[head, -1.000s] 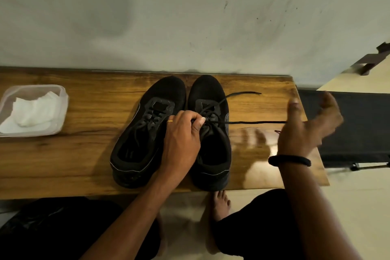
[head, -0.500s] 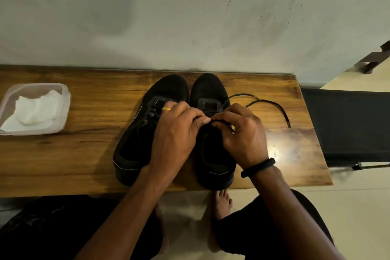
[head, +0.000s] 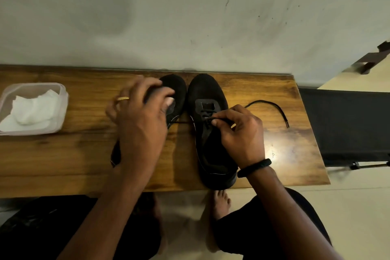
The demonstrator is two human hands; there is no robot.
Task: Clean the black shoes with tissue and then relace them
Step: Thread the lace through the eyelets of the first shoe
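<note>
Two black shoes stand side by side on the wooden bench (head: 280, 154), toes toward the wall. My left hand (head: 141, 124) hovers over the left shoe (head: 178, 88) and hides most of it; its fingers are curled, and a thin strand of black lace (head: 183, 122) runs taut from the right shoe toward it. My right hand (head: 240, 133) pinches the lace at the eyelets of the right shoe (head: 206, 91). The lace's free end (head: 274, 105) curves across the bench to the right.
A clear plastic tub (head: 62, 99) with white tissue (head: 31, 110) sits at the bench's left end. The wall runs close behind the shoes. A black fabric seat (head: 348, 122) stands to the right of the bench. My bare foot (head: 220, 200) rests on the floor below.
My left hand has moved left from the right shoe's eyelets to over the left shoe, drawing a lace strand with it. My right hand stays pinching at the eyelets.
</note>
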